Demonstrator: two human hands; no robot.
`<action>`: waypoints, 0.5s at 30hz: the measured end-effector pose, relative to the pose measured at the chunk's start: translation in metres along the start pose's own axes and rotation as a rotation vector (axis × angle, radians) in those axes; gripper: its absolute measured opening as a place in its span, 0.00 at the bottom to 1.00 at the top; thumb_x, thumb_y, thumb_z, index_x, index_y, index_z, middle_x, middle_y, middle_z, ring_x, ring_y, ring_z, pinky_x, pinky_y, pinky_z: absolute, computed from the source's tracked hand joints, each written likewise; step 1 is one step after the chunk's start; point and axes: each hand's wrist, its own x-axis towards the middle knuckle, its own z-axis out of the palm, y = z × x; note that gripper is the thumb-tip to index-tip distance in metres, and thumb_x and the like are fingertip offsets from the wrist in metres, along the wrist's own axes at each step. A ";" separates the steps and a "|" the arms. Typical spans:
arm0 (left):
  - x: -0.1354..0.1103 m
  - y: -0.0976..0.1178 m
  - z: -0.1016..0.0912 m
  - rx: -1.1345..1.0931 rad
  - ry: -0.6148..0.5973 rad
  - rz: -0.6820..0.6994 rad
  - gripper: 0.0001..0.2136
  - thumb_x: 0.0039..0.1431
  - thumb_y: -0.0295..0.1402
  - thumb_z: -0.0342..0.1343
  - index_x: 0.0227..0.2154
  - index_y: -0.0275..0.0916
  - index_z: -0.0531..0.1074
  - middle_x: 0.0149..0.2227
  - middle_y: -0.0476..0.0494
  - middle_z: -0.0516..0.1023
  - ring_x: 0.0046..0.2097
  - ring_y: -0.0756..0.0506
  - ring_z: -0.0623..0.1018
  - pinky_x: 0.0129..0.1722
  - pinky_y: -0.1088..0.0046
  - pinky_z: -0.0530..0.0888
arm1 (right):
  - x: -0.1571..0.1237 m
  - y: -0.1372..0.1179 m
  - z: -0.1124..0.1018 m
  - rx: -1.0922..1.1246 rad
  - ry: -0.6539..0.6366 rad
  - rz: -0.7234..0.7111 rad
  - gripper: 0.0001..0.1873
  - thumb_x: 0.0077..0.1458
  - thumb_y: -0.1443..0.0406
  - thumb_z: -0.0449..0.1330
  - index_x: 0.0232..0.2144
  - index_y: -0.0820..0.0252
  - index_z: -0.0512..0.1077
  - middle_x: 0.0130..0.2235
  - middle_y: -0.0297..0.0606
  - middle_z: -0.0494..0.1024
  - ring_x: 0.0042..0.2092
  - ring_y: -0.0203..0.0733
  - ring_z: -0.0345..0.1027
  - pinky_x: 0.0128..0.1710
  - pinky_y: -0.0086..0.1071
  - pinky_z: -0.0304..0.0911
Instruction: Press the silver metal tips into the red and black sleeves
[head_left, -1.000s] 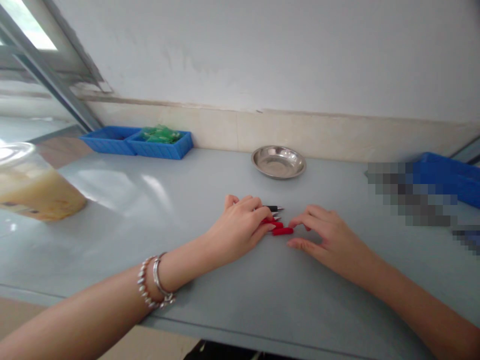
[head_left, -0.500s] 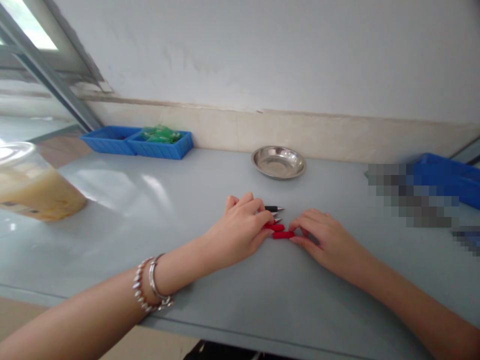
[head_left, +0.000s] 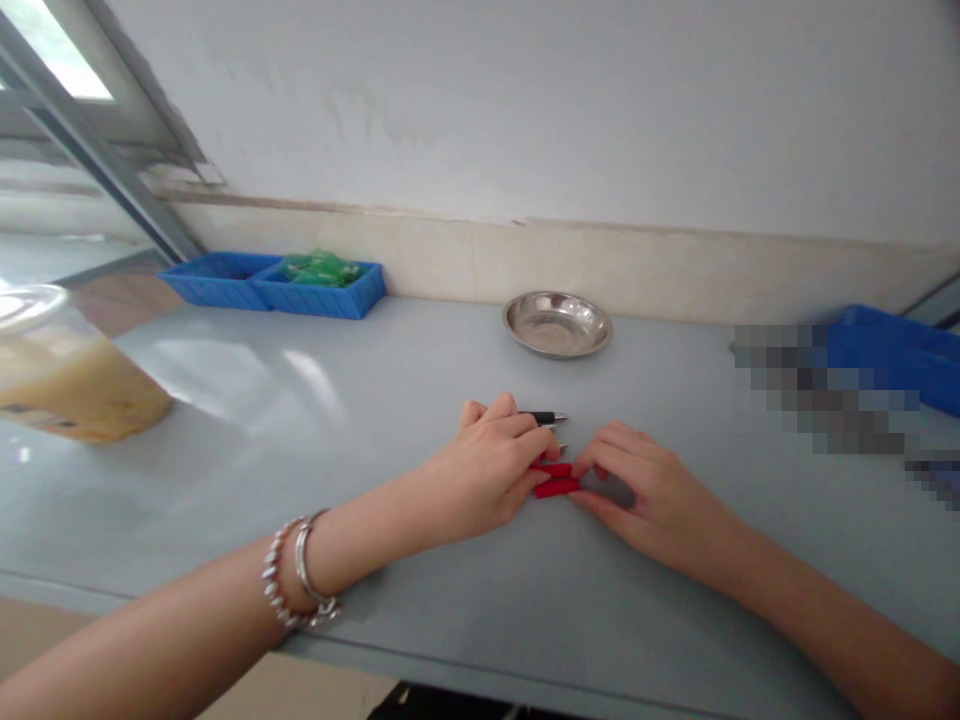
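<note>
My left hand (head_left: 504,465) curls over a small group of pens lying on the grey table. Its thumb and fingertips are closed at the left end of two red pen-like pieces (head_left: 556,488), which lie side by side; their left ends are hidden. Beyond its fingers a black pen (head_left: 544,417) with a silver tip pokes out to the right, and more silver tips (head_left: 562,448) show beneath it. My right hand (head_left: 637,480) is closed at the right end of the nearer red piece, thumb and forefinger touching it.
A round steel dish (head_left: 557,325) stands by the wall. Two joined blue trays (head_left: 322,300), one with green packets, sit back left. A clear tub (head_left: 82,370) with yellowish contents is at the left. Another blue bin (head_left: 892,350) lies right, beside a blurred-out patch.
The two red pieces have shifted slightly toward me and to the left. My left hand has moved a little right and nearer; the right has followed the red piece.
</note>
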 end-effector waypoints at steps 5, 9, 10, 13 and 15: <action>-0.001 0.001 0.000 0.052 -0.042 0.005 0.07 0.59 0.29 0.46 0.37 0.38 0.69 0.35 0.43 0.69 0.40 0.44 0.62 0.33 0.68 0.56 | 0.000 -0.001 -0.001 0.004 -0.014 0.038 0.03 0.52 0.67 0.56 0.27 0.60 0.65 0.29 0.36 0.68 0.35 0.41 0.61 0.34 0.34 0.58; -0.002 0.000 0.001 0.063 -0.046 0.025 0.11 0.59 0.39 0.48 0.37 0.38 0.68 0.35 0.43 0.68 0.40 0.43 0.62 0.33 0.68 0.56 | 0.000 -0.003 -0.003 0.025 -0.010 0.081 0.04 0.52 0.68 0.56 0.26 0.60 0.65 0.28 0.35 0.67 0.34 0.39 0.60 0.33 0.34 0.57; -0.002 0.000 0.001 0.062 -0.044 0.029 0.12 0.58 0.41 0.49 0.37 0.38 0.68 0.36 0.43 0.68 0.40 0.43 0.62 0.34 0.68 0.56 | 0.000 -0.003 -0.003 0.029 -0.017 0.094 0.03 0.52 0.68 0.55 0.26 0.60 0.65 0.29 0.35 0.67 0.34 0.39 0.61 0.33 0.34 0.57; -0.002 -0.001 0.001 0.057 -0.031 0.047 0.11 0.56 0.40 0.51 0.36 0.38 0.68 0.35 0.43 0.68 0.40 0.43 0.62 0.33 0.68 0.55 | 0.000 -0.002 -0.002 0.041 -0.033 0.118 0.05 0.51 0.65 0.57 0.32 0.59 0.66 0.32 0.36 0.68 0.36 0.40 0.62 0.36 0.36 0.59; -0.002 -0.001 0.001 0.052 -0.027 0.059 0.09 0.56 0.37 0.52 0.34 0.38 0.69 0.34 0.44 0.68 0.40 0.44 0.62 0.33 0.68 0.55 | 0.000 -0.001 -0.001 0.046 -0.041 0.120 0.11 0.50 0.63 0.58 0.37 0.58 0.65 0.34 0.37 0.68 0.38 0.41 0.62 0.37 0.37 0.59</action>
